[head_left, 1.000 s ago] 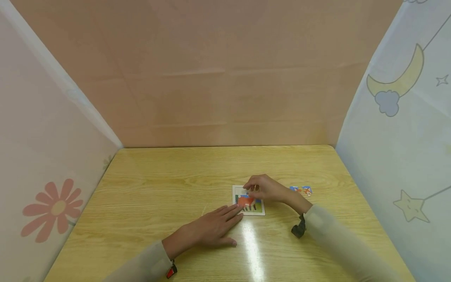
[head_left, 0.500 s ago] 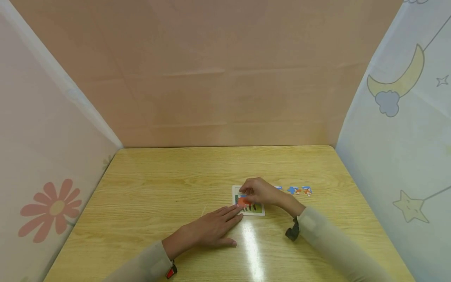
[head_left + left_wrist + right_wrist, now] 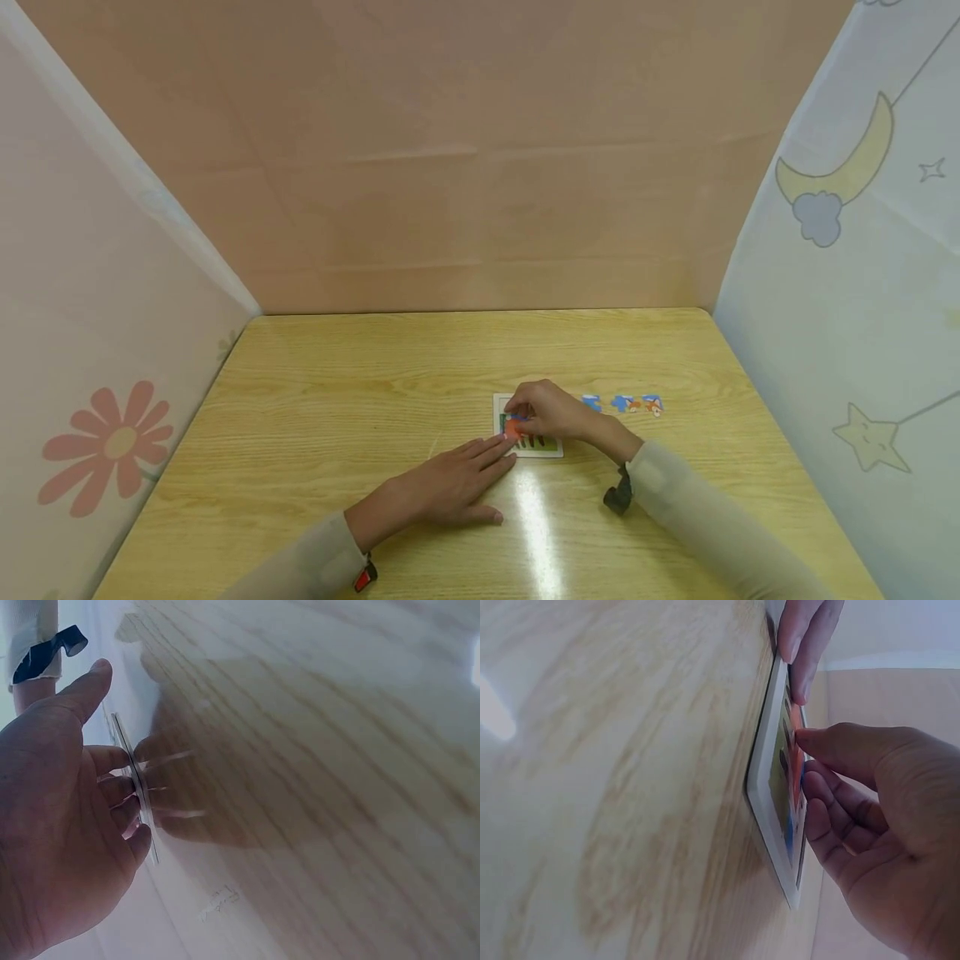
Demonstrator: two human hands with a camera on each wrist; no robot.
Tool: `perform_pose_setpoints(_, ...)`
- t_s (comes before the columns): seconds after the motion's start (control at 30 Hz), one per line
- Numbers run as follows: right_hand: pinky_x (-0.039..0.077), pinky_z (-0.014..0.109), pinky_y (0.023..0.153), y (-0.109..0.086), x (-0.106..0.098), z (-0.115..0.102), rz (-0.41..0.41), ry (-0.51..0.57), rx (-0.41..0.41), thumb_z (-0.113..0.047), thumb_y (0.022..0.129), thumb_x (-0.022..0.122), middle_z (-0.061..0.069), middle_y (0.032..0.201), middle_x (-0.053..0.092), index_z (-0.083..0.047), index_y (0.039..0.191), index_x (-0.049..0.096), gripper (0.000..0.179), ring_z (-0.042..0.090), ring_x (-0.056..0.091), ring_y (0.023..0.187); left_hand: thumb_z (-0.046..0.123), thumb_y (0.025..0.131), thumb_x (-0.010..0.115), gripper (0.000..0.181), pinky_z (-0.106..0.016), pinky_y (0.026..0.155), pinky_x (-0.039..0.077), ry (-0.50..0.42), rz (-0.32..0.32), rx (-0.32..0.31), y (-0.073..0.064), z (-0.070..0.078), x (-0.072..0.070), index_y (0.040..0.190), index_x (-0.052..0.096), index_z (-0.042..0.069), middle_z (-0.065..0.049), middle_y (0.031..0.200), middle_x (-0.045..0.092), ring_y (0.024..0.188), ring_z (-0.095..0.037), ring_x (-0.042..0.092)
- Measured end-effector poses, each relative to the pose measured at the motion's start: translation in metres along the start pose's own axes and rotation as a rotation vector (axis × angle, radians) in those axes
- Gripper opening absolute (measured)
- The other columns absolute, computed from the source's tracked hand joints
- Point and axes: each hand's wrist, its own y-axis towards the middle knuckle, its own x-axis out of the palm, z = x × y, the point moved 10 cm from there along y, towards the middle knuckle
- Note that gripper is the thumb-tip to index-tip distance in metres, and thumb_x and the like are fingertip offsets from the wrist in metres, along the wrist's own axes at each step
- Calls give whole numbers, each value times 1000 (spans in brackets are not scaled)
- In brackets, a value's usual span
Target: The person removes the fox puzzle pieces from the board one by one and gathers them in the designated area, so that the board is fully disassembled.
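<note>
A small picture puzzle (image 3: 551, 455) with a white border lies on the table, showing an orange-red figure with dark stripes over green and blue. My left hand (image 3: 457, 482) lies flat, its straight fingertips resting on the puzzle's left side. Over the upper part of the puzzle is my right hand (image 3: 558, 410), fingers curled. In the right wrist view its thumb and fingers (image 3: 817, 814) come together on an orange-red puzzle piece (image 3: 796, 776) at the puzzle's face; the piece's outline is mostly hidden. The left wrist view shows the puzzle's thin edge (image 3: 154, 836) by my left fingertips.
Right of the puzzle lie loose pieces in a row: a blue piece (image 3: 592, 403), a blue-and-orange piece (image 3: 623, 404) and an orange animal piece (image 3: 653, 406). Patterned cloth walls (image 3: 817, 333) stand at both sides, and a plain wall (image 3: 480, 208) closes the back of the wooden table (image 3: 337, 375).
My right hand has shifted slightly left and down across the puzzle, uncovering more of the loose pieces at the right. The left hand has stayed still.
</note>
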Motion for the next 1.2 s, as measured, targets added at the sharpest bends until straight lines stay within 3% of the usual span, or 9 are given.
perform_pose_setpoints(0.63,57,22,72,0,1,1,26,-31,27,-6,91,81,3,97,70,-4,112,81,20,14,66,83,63,109,40,83,-41,130,28,-34,1,-4,0,0,-3,169,25,8,-9,178,14,163,-25,18)
perform_pose_setpoints(1.2,60,22,75,-1,4,8,-26,79,-7,6,89,78,9,102,68,0,117,78,29,16,70,87,64,109,40,83,-41,129,29,-35,2,1,0,0,0,169,26,8,-9,178,13,163,-25,18)
